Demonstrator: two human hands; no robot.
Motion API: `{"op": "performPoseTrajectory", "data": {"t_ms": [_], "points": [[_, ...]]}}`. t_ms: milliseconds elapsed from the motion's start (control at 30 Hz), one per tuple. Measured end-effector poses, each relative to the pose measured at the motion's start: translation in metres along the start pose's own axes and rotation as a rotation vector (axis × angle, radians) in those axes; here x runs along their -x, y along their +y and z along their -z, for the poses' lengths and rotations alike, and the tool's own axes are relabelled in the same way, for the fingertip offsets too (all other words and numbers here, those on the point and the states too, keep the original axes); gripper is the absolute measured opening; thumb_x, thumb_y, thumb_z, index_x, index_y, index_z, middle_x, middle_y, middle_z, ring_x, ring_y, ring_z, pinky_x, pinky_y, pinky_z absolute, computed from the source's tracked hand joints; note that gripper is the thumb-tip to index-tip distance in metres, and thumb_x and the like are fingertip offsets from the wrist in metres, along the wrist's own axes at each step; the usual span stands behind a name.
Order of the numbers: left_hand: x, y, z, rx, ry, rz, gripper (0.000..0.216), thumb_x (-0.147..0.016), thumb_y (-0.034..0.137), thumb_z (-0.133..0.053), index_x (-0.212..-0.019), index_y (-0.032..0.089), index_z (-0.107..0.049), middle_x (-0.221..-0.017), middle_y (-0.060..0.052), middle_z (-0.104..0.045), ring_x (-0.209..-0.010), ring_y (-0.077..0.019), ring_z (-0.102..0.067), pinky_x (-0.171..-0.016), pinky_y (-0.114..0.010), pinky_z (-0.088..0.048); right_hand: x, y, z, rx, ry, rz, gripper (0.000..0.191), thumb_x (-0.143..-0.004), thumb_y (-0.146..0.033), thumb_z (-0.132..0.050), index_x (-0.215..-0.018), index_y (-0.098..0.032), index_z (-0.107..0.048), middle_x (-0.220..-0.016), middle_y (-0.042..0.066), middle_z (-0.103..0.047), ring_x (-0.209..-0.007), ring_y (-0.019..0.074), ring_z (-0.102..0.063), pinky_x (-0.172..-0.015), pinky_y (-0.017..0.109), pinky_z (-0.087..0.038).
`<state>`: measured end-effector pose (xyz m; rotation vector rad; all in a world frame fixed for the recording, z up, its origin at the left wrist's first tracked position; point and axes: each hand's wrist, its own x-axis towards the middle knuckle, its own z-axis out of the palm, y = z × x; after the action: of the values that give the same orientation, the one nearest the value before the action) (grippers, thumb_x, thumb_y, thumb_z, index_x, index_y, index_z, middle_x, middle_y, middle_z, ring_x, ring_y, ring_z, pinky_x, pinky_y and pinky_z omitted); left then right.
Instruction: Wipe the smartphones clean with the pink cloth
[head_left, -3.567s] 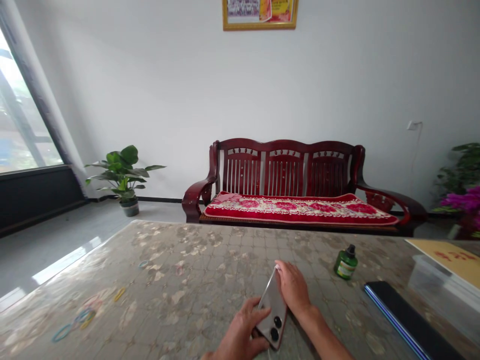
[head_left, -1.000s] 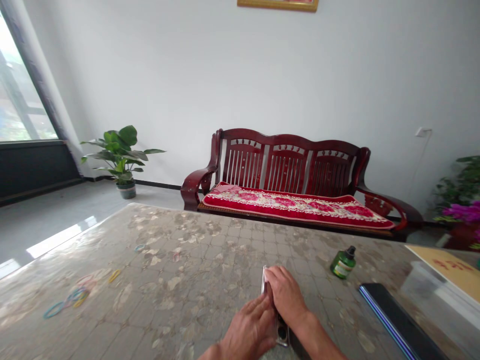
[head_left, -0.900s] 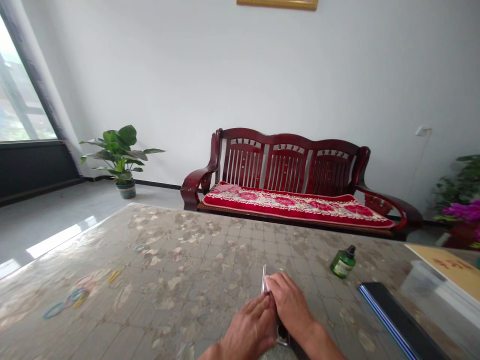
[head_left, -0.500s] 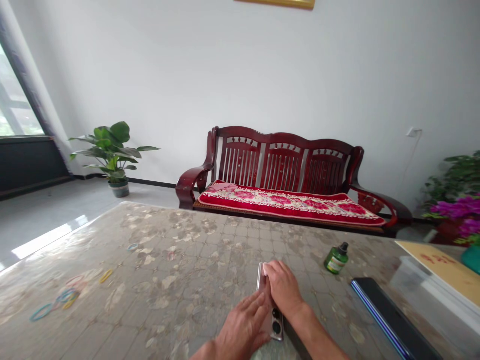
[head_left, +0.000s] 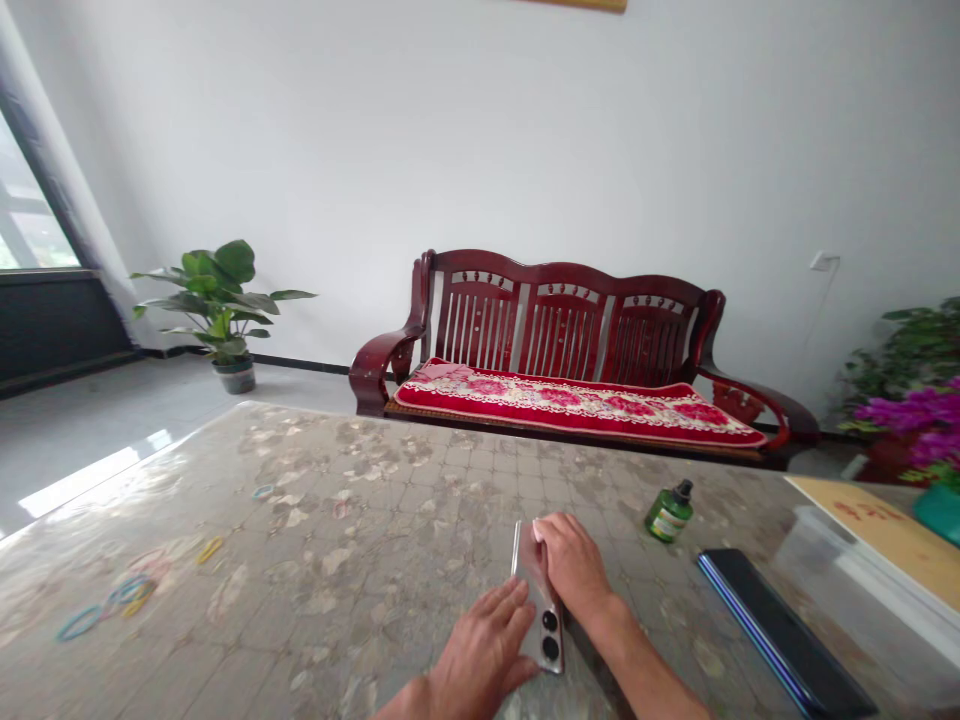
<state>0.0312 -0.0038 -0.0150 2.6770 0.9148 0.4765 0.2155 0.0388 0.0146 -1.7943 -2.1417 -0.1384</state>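
A smartphone (head_left: 530, 562) lies back up on the table, its pale, shiny back and two round dark camera lenses showing. My left hand (head_left: 484, 640) holds its left side, with fingertips on the back and the thumb by the lower end. Against its upper right edge, my right hand (head_left: 574, 565) is closed with bent fingers; the fingertips are partly hidden. Something small and whitish shows at that hand's thumb, near the phone's top, too small to name.
A green bottle (head_left: 669, 512) with a black cap stands right of my hands, near a dark phone-like slab (head_left: 784, 630). Beyond it are a clear plastic box (head_left: 847, 590) and a tan booklet (head_left: 862, 510). Coloured rubber bands (head_left: 79, 622) lie left. A wooden bench (head_left: 566, 330) stands behind the table.
My right hand has shifted slightly right across the phone, and more of the phone's back and lenses shows between my hands. My left hand stays at its left side.
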Motion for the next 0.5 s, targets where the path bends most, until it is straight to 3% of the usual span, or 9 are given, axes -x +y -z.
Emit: {"op": "performPoseTrajectory", "data": {"t_ms": [100, 300, 500], "points": [[0.001, 0.0, 0.0, 0.007, 0.0, -0.002, 0.044, -0.089, 0.032, -0.069, -0.128, 0.02, -0.053, -0.143, -0.014, -0.052, -0.134, -0.0296, -0.046, -0.11, -0.041, -0.042, 0.005, -0.001, 0.002, 0.007, -0.003, 0.01, 0.024, -0.088, -0.003, -0.051, -0.081, -0.021, -0.064, -0.088, 0.003, -0.067, -0.084, 0.0179, -0.059, -0.08, 0.028, -0.042], [0.0, 0.0, 0.002, -0.012, 0.026, -0.053, 0.052, -0.09, 0.032, -0.067, -0.136, 0.02, -0.045, -0.14, -0.015, -0.055, -0.13, -0.0298, -0.05, -0.108, -0.042, -0.044, 0.045, -0.001, 0.009, -0.041, -0.007, 0.07, 0.03, -0.086, 0.0, -0.049, -0.091, -0.023, -0.067, -0.093, 0.002, -0.066, -0.088, 0.0193, -0.059, -0.081, 0.029, -0.042], [0.002, -0.003, -0.005, -0.048, 0.086, -0.067, 0.045, -0.09, 0.036, -0.068, -0.127, 0.018, -0.052, -0.138, -0.017, -0.056, -0.129, -0.0315, -0.05, -0.105, -0.043, -0.047, 0.007, 0.005, 0.007, -0.026, 0.002, 0.014, 0.026, -0.089, -0.004, -0.047, -0.082, -0.021, -0.065, -0.087, 0.003, -0.067, -0.081, 0.0161, -0.06, -0.077, 0.025, -0.043]]}}
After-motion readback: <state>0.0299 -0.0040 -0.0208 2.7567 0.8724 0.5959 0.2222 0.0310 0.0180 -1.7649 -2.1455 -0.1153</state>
